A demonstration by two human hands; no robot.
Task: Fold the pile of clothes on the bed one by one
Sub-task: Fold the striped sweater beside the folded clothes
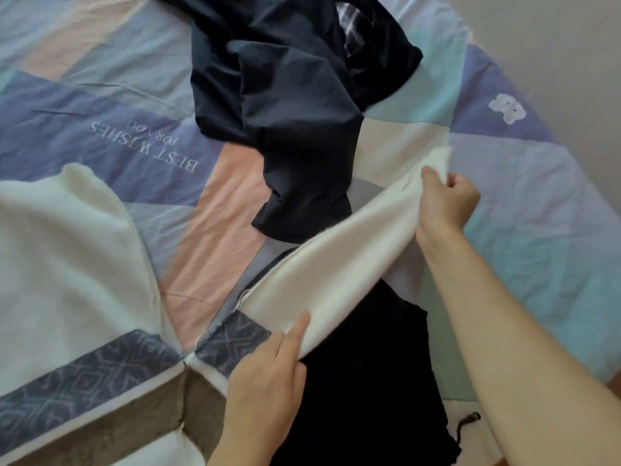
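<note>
Cream sweater [84, 264] w/ a grey patterned band is lying spread on the bed [537, 213], body at 9 o'clock, one sleeve [336, 253] running out toward 2 o'clock. Right hand [447, 203] is pinching the cuff end, fingers curled round the fabric, lifting it clear of the bed. Left hand [268, 381] is gripping the sleeve's lower edge nr the shoulder seam, index finger lying along the cream cloth. So both hands are holding the sleeve, pulled fairly taut btwn them.

Step in hand, as I read it: folding this sleeve in across the body. To do it well: keep left hand planted at the seam as the hinge, swing the cuff over toward 9 o'clock, lay it flat along the band, then smooth out slack before letting go.

Dark jacket [295, 105] is lying crumpled at 12 o'clock, its lower end close to the sleeve; a black garment [363, 381] is lying under the sleeve at 5 o'clock. Watch the cuff isn't dragging either one along. Both are waiting unfolded, so the task looks early on.
</note>
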